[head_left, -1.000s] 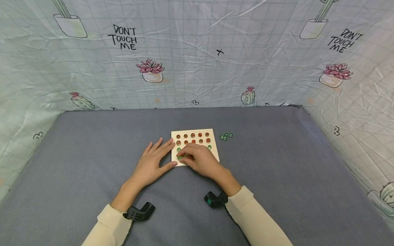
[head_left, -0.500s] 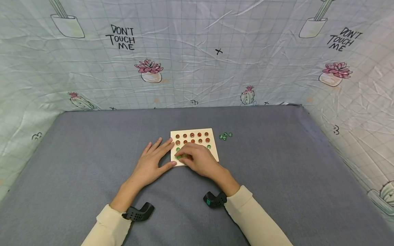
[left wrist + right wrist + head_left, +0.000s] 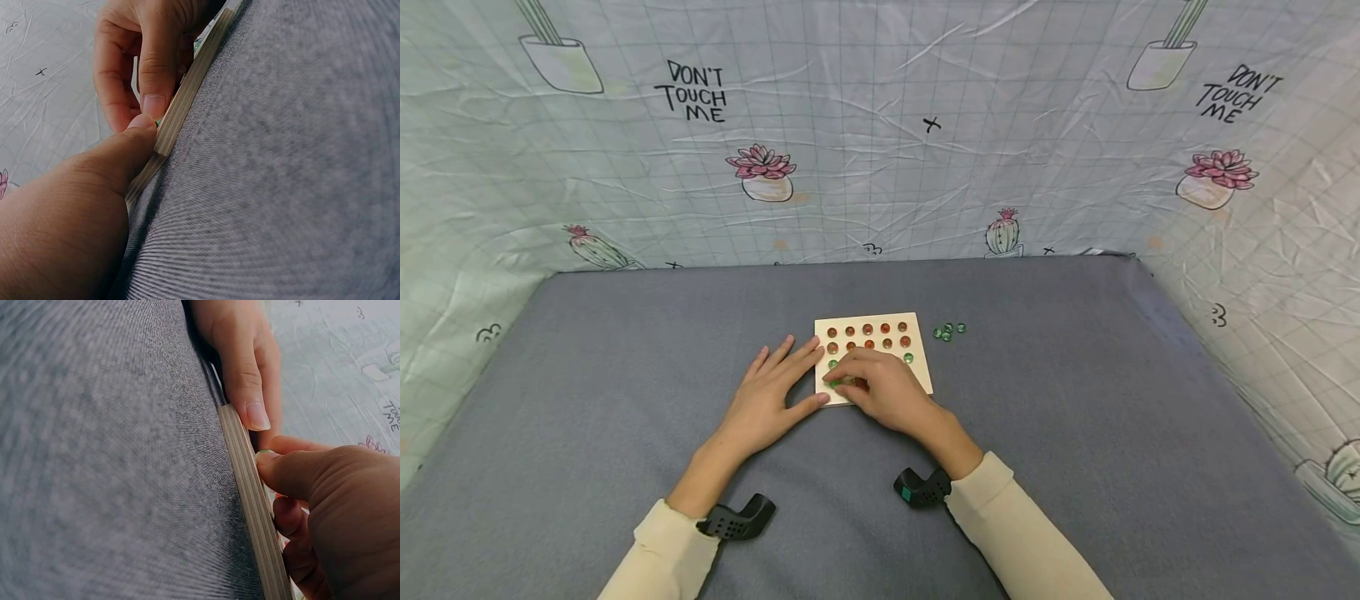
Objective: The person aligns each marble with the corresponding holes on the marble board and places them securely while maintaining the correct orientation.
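Note:
A pale wooden board (image 3: 922,377) with rows of round hollows lies in the middle of the table. Amber-red glass marbles (image 3: 868,329) fill its two far rows, and green ones (image 3: 908,358) show in the row nearer me. My right hand (image 3: 891,390) arches over the near rows, hiding part of them. Its thumb and forefinger pinch a green marble (image 3: 265,452) at the board's near left corner. Fingers spread, my left hand (image 3: 765,410) rests along the left edge, its thumb on that same corner, close beside the right fingertips in the left wrist view.
Several loose green marbles (image 3: 947,336) lie on the grey cloth (image 3: 1075,417) just right of the board. A printed fabric sheet (image 3: 865,125) hangs behind the table and at its sides. Each wrist wears a black camera mount (image 3: 741,518).
Both hands keep practically the same pose, the right fingers still at the green marble in the near left corner. The whole head view has drifted very slightly.

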Action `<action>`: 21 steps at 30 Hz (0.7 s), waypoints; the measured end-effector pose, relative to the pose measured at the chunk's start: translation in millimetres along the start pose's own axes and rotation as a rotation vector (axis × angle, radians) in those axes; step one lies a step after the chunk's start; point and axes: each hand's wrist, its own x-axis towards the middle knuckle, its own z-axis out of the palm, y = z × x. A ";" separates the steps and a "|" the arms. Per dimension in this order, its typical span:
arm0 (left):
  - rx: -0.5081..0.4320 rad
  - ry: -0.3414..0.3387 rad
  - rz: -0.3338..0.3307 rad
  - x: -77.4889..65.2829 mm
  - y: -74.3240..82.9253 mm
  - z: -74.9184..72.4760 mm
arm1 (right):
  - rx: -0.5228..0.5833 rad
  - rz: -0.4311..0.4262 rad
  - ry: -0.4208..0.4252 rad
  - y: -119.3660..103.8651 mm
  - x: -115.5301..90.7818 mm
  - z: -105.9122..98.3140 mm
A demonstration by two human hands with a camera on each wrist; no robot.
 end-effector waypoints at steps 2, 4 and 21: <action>-0.001 0.001 0.000 -0.1 -0.1 0.1 | -0.001 0.002 0.000 0.0 0.2 0.2; -0.001 -0.002 -0.002 -0.2 -0.2 0.0 | -0.003 0.003 0.001 -0.1 0.1 0.3; 0.001 -0.002 -0.008 -0.8 0.6 0.9 | -0.013 0.003 0.012 -2.3 1.3 -7.8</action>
